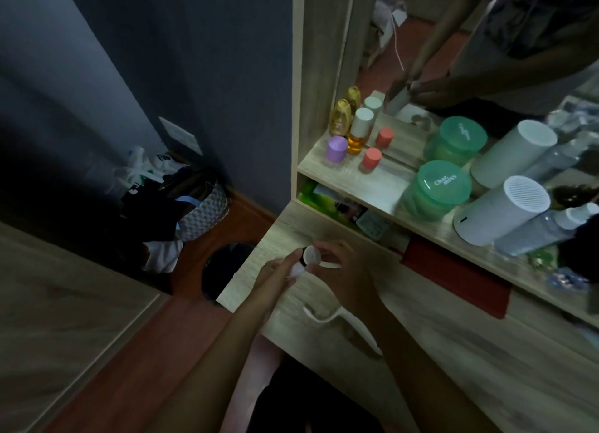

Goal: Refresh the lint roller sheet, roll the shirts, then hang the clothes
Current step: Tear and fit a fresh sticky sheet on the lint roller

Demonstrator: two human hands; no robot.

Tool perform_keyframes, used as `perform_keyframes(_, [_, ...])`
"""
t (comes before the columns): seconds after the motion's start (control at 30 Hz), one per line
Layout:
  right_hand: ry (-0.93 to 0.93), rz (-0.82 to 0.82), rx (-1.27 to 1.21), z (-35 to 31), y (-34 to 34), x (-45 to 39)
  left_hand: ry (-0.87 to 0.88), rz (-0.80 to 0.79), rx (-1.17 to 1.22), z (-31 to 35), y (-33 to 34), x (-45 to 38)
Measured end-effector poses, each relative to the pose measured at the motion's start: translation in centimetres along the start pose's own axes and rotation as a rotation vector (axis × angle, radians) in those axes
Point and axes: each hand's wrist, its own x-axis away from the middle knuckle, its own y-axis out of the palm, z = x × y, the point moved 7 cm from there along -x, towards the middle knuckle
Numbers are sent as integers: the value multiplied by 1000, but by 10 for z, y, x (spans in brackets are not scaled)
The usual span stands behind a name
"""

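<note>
Here the wooden desk point(453, 384) spreads wide to the right of the grip, its left edge close beside the left hand point(275, 275). Both hands curl around the lint roller point(306, 260), the right hand point(343, 270) pinching its head while its white handle point(340, 316) trails beneath that wrist.

Bare forearms point(207, 345), dark shorts point(311, 403)

A: State clearance on the bench point(453, 361).

B: Surface right of the right hand point(337, 270) is bare wood; passage open.

A: Obstructions?

B: The shelf point(350, 183) overhangs the far edge, crowded with a green jar point(437, 189), white cylinder point(499, 212) and small bottles (closely packed). A laundry basket point(197, 205) and dark bin point(223, 267) occupy the floor left.
</note>
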Motion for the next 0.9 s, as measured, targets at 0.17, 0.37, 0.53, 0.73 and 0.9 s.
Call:
perform_keyframes(0.17, [-19, 30, 28, -4, -9, 3, 48, 36, -65, 5, 6, 3])
perform_keyframes(0.37, [-21, -14, 145, -1, -11, 2, 80, -18, -105, 4, 8, 4])
perform_keyframes(0.53, [-5, -62, 180, 1, -10, 2, 5, 7, -122, -3, 4, 0])
perform_keyframes(0.73, [13, -103, 202, 2, -7, -2, -18, 31, -160, 3, 7, -2])
perform_keyframes(0.9, [22, -100, 176, 2, -8, -3, 5, -17, -62, 8, 13, -1])
